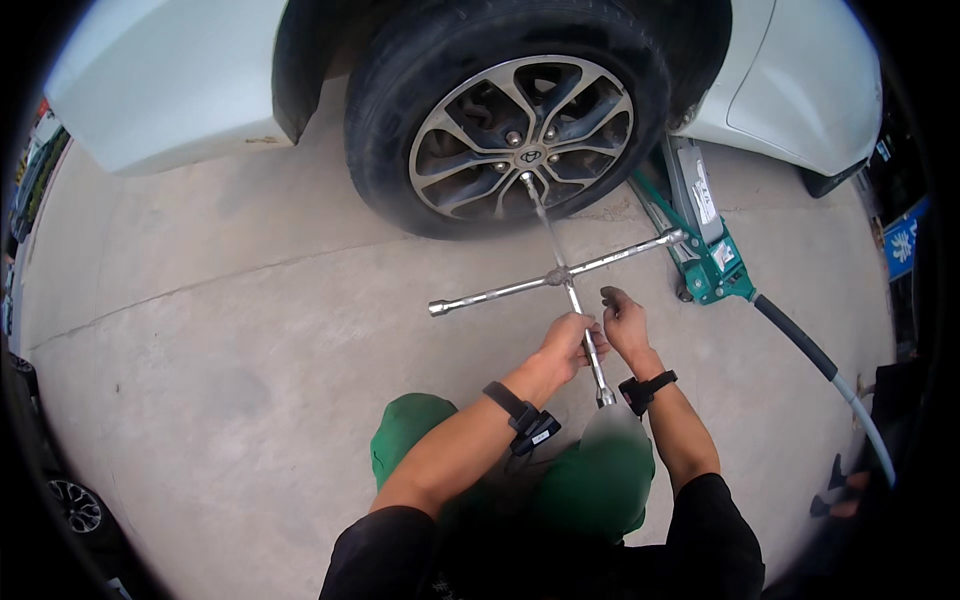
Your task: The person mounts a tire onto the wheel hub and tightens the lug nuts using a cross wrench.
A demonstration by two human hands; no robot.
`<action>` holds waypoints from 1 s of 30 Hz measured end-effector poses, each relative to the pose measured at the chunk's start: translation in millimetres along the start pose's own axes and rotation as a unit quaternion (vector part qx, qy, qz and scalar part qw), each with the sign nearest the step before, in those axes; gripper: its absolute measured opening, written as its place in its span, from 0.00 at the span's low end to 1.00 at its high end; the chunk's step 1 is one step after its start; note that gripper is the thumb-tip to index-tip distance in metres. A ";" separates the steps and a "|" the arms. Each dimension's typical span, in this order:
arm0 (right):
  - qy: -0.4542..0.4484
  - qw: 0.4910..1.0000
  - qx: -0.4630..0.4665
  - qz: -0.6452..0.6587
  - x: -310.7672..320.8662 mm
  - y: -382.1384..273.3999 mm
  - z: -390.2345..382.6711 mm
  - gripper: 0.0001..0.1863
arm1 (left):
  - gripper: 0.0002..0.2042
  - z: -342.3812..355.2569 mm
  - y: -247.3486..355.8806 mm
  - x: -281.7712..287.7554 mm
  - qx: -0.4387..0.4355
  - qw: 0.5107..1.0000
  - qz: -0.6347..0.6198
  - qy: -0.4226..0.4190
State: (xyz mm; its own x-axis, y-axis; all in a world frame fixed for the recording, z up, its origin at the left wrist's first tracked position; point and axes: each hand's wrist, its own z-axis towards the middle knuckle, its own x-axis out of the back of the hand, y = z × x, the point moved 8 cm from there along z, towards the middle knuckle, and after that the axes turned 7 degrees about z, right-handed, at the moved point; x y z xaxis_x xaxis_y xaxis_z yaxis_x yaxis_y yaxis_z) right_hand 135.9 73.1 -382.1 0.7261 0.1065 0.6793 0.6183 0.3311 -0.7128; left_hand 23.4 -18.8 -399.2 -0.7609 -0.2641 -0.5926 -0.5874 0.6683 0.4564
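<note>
A cross-shaped lug wrench (pixel 500 292) reaches from my hands to the car wheel (pixel 525 125), its far socket at a lug position low on the alloy rim. My left hand (pixel 572 342) is wrapped round the wrench's near arm, below the cross joint. Just to the right, my right hand (pixel 625 322) is raised beside the same arm with its fingers bent, apart from the metal as far as I can see. What its fingers may hold does not show. Several lug nuts sit round the hub in the middle of the rim.
A green floor jack (pixel 715 265) stands under the white car (pixel 790 85) to the right of the wheel. Its long handle (pixel 795 335) slants toward the right edge. My green-clad knees (pixel 410 430) are close below the wrench. Another wheel (pixel 75 505) shows at the lower left.
</note>
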 end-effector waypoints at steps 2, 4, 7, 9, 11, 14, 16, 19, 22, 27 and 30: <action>0.099 0.975 0.146 -0.133 65.9 -81.5 23.4 0.23 | 0.10 -1.4 -2.2 7.5 0.002 1.000 0.015 0.021; 0.120 0.939 0.215 -0.241 89.6 -129.8 39.3 0.27 | 0.09 -0.1 -2.8 9.5 -0.002 1.000 0.008 0.023; 0.133 0.906 0.223 -0.334 91.9 -120.1 51.4 0.35 | 0.08 -0.5 1.2 5.2 -0.001 1.000 0.008 0.022; 0.125 0.937 0.134 -0.296 60.8 -49.0 51.3 0.33 | 0.08 -1.6 -0.1 -2.5 0.000 1.000 0.013 0.017; -0.186 0.978 -0.043 -0.083 -51.8 33.7 14.6 0.25 | 0.07 12.2 -3.4 20.9 -0.002 0.999 0.014 0.046; -0.421 0.899 -0.047 0.109 -147.9 31.8 -83.2 0.15 | 0.07 -2.1 13.3 18.0 0.014 0.999 -0.026 0.037; -0.224 0.969 0.105 0.027 -142.3 62.6 -87.2 0.12 | 0.07 -6.7 18.0 -1.7 -0.007 0.999 -0.042 0.013; -0.089 0.992 -0.080 0.038 -54.3 26.3 -43.0 0.15 | 0.07 -9.5 19.8 9.9 -0.012 0.999 -0.036 0.027; 0.129 0.985 0.112 -0.004 71.0 -79.1 4.8 0.21 | 0.08 -4.8 15.0 2.0 -0.007 1.000 -0.015 0.025; -0.045 0.947 0.316 -0.040 77.3 -235.4 38.2 0.25 | 0.10 9.9 15.8 4.1 -0.046 0.999 0.015 -0.016; -0.197 0.892 0.407 -0.002 2.2 -293.4 26.7 0.30 | 0.14 2.6 25.5 2.9 -0.112 0.991 -0.050 -0.051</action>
State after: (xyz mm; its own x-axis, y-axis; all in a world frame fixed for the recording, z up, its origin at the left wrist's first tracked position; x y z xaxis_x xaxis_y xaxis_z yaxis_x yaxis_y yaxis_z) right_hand -52.0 1.2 -166.8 0.4628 0.3723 0.8045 0.0814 0.8858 -0.4568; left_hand 6.9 -0.8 -391.1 -0.6703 -0.2428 -0.7012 -0.7142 0.4677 0.5208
